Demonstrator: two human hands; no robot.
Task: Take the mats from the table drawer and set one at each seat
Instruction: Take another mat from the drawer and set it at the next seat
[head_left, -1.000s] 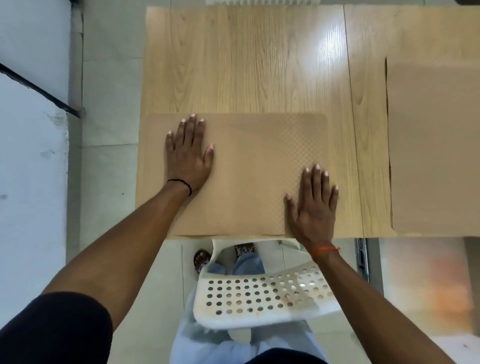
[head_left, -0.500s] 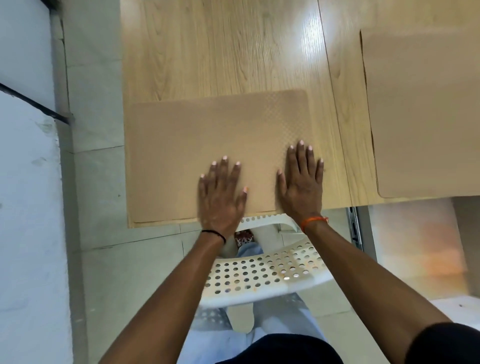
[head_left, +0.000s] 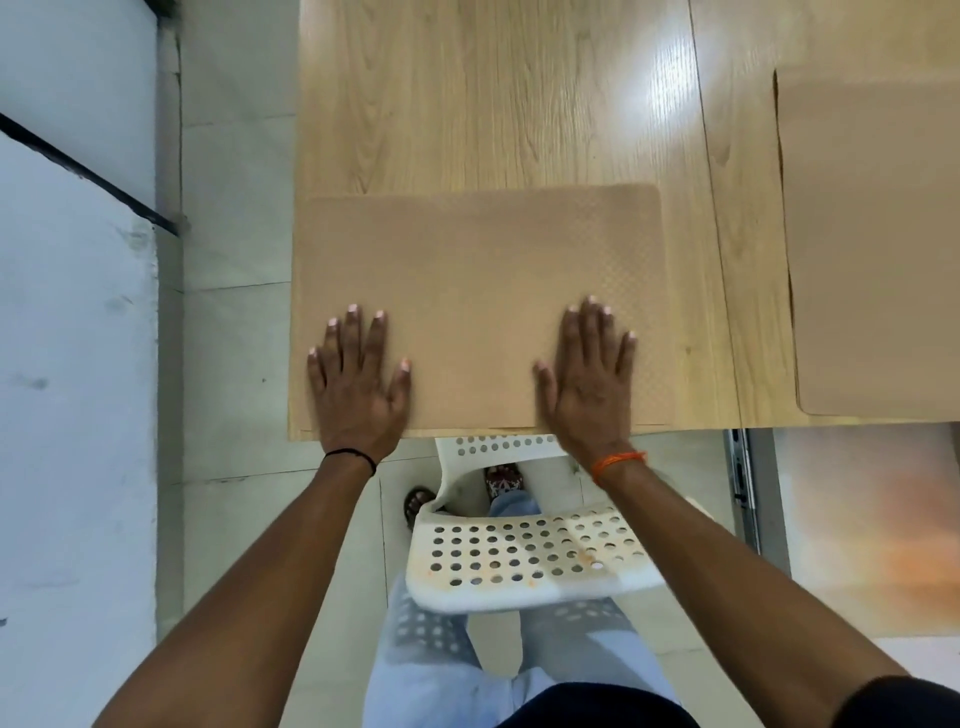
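A: Currently, where is the mat relative to the desk?

B: It lies flat on the desk, at the near left corner. Its near edge runs along the near edge of the desk, directly above the white perforated chair. Its left edge appears to sit at, or slightly past, the left edge of the desk; the exact overhang cannot be determined.

A: State of each hand?

B: The left hand lies palm-down on the near left part of the mat, fingers straight and spread. The right hand lies palm-down on the near right part, fingers straight and close together, thumb out. Neither hand pinches or curls round anything; both press flat.

A: Other items on the desk?

B: A second mat lies on the desk to the right, well apart from the first, partly cut off by the frame.

A: Failure modes from this state?

B: Three are likely. Uneven pressure between the two hands could rotate the mat out of square with the desk edge. A pull toward the chair could slide the mat off the near edge. If the left edge does overhang, it may droop or catch a passing sleeve, dragging the mat to the floor.
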